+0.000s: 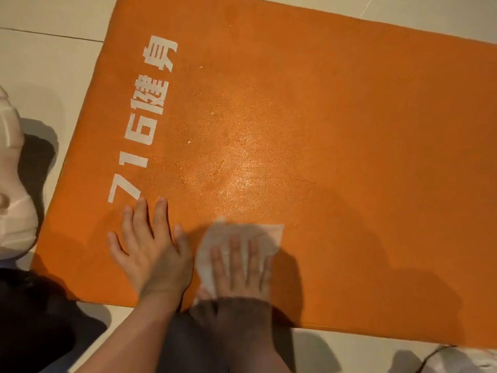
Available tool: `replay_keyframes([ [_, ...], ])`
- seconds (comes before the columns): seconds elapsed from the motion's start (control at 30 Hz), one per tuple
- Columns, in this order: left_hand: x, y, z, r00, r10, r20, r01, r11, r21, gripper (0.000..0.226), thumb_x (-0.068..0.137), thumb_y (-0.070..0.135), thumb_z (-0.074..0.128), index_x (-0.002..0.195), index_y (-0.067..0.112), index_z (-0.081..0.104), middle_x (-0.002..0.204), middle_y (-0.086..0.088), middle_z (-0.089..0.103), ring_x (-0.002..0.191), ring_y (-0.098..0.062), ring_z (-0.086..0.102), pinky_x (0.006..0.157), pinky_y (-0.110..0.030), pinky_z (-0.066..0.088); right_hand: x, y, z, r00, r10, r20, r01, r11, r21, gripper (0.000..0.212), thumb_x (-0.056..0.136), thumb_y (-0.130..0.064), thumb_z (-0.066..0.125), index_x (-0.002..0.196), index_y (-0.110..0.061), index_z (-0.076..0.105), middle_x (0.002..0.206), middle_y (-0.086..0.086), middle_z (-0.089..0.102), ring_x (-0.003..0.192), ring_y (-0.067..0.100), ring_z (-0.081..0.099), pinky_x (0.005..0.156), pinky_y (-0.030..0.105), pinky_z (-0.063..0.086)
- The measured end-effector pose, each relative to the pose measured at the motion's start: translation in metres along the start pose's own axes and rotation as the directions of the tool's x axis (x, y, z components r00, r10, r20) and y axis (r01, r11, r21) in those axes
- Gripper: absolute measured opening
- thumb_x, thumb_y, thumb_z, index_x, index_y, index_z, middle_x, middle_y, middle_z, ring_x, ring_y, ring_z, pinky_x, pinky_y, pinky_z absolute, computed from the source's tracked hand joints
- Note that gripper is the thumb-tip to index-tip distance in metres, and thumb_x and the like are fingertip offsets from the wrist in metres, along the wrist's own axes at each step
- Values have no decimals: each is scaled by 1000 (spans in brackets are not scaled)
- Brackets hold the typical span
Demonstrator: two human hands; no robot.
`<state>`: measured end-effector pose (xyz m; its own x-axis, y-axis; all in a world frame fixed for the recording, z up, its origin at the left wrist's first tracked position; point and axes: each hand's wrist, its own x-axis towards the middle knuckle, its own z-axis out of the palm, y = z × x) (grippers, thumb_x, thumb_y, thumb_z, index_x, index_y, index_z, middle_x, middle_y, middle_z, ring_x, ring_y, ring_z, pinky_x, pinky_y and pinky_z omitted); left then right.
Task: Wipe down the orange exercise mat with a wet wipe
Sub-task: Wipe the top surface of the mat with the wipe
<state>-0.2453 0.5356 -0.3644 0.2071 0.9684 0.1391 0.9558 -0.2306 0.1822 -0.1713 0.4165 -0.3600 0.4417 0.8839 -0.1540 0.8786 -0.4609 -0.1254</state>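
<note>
Mat: the orange exercise mat (336, 130) lies flat on a pale tiled floor (40, 49), set at a slant so that its long edges run from upper left to lower right; it fills most of the view and runs out of view at the right.
Lettering: white print (142, 122) runs along the mat's left end, reading "716" followed by two Chinese characters, seen sideways from here.
Surface: a shiny patch near the middle of the mat, just above the wipe, catches the light; small bright specks are scattered between it and the lettering.
Wet wipe: the white wet wipe (269, 235) lies spread on the mat close to its near edge, creased, with its far corner sticking out past the fingertips.
Right hand: the right hand (242, 270) lies palm down on the wipe, fingers straight and slightly spread, pressing it flat against the mat; nothing is gripped.
Left hand: the left hand (145, 246) rests palm down on the bare mat just left of the wipe, fingers straight and fanned apart, fingertips near the "7"; its thumb side is just beside the wipe's left edge.
Forearms: both come in from the bottom edge, in shadow, and sit close together at the wrists.
Left edge: a white face mask (13, 211) shows partly at the frame edge, with dark clothing (32, 319) below it.
Bottom right: a white object (462, 362) on the floor, too cropped to identify.
</note>
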Motion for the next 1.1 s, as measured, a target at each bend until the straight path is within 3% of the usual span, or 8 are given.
replay_keyframes([
  [0.1, 1, 0, 1, 999, 17, -27, -17, 1000, 10, 50, 96, 32, 37, 141, 13, 48, 148, -17, 44, 141, -36, 33, 112, -60, 19, 6, -6, -3, 997, -80, 1, 80, 993, 88, 68, 89, -55, 38, 150, -26, 32, 160, 9, 25, 145, 34, 23, 117, 54, 8],
  [0.2, 1, 2, 1, 1000, 4, -22, -4, 1000, -8, 49, 96, 31, 39, 141, 13, 48, 148, -17, 44, 142, -36, 33, 113, -59, 19, 35, 42, -11, 996, -57, -66, 62, 995, 76, 61, 95, -53, 33, 148, -23, 35, 159, 11, 25, 144, 34, 25, 115, 55, 13],
  [0.3, 2, 4, -1, 1000, -16, -10, 15, 1000, -27, 51, 96, 32, 38, 141, 13, 49, 149, -17, 43, 142, -35, 32, 113, -59, 17, 80, 117, -28, 981, 192, -27, -193, 981, -18, 73, 95, -62, 16, 152, -19, 33, 161, 15, 20, 147, 36, 20, 116, 59, 14],
  [0.47, 6, 8, -2, 997, -59, 46, 62, 996, -61, 51, 95, 34, 39, 141, 14, 50, 150, -15, 42, 144, -33, 28, 115, -58, 13, 136, 193, -62, 818, 569, 86, -570, 821, -2, 89, 87, -77, -1, 158, -23, 6, 165, 11, -2, 150, 35, -3, 115, 66, -3],
  [0.67, 28, 27, -3, 978, -207, 4, 204, 961, -186, 47, 86, 38, 46, 125, 15, 60, 133, -17, 48, 129, -37, 39, 110, -64, 20, 147, 78, -29, 990, 133, -43, -132, 991, 32, 76, 94, -65, 19, 155, -19, 24, 162, 17, 12, 149, 39, 6, 117, 58, -5],
  [0.83, 104, 76, 1, 997, -60, -40, 49, 971, -236, 40, 92, 30, 51, 128, 15, 57, 144, -13, 43, 143, -32, 29, 116, -53, -4, 158, 55, -32, 996, -87, -2, 87, 992, 89, 66, 98, -65, 23, 155, -33, 19, 164, 5, 6, 151, 30, -6, 118, 54, -9],
  [0.93, 160, 105, 20, 997, 30, 77, -17, 986, -166, 50, 98, 38, 42, 144, 19, 44, 158, -10, 28, 151, -28, 12, 117, -57, -7, 187, 93, -42, 999, -36, -2, 36, 997, 73, 68, 95, -71, 23, 154, -38, 16, 165, -1, 1, 151, 24, -8, 119, 51, -11],
  [1.1, 178, 120, 40, 983, 110, 147, -106, 994, -35, 59, 98, 44, 22, 154, 27, 30, 163, -7, 21, 152, -24, 7, 118, -56, -4, 257, 184, -69, 952, 307, 4, -306, 950, 55, 76, 92, -75, 16, 156, -35, 10, 165, 0, -5, 151, 26, -9, 119, 54, -10],
])
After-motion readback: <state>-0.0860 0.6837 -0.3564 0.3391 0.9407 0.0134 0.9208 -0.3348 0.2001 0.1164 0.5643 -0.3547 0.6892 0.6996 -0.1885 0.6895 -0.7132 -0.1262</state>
